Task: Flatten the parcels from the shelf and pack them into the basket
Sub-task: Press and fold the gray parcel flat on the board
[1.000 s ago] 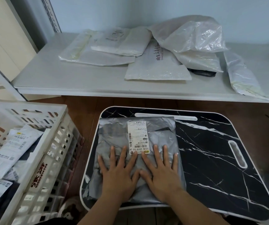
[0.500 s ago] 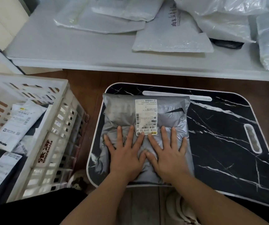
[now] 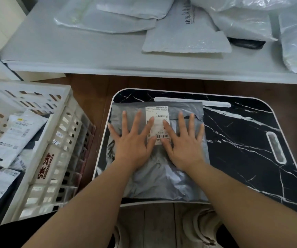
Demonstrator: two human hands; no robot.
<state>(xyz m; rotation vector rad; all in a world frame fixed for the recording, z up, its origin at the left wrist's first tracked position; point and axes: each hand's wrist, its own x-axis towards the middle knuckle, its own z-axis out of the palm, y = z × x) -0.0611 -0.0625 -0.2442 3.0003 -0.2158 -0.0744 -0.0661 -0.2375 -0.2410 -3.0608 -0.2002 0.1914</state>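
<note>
A grey plastic parcel (image 3: 162, 178) with a white shipping label (image 3: 157, 115) lies on the left half of a black marble-patterned lap table (image 3: 242, 140). My left hand (image 3: 132, 140) and my right hand (image 3: 184, 142) press flat on the parcel side by side, fingers spread and straight, either side of the label. To the left stands a white slatted basket (image 3: 60, 133) holding several labelled parcels (image 3: 13, 138). On the white shelf (image 3: 72, 51) behind lie more white and clear parcels (image 3: 185, 38).
A black flat item (image 3: 246, 43) shows under the parcels on the shelf. Brown wooden floor (image 3: 94, 85) runs between shelf, basket and lap table. The right half of the lap table has an oval handle slot (image 3: 276, 149). My shoes (image 3: 197, 228) show below the table edge.
Both hands have slid forward over the parcel, from its near part up to beside the label, with fingers spread wider. The camera has tilted down and come closer.
</note>
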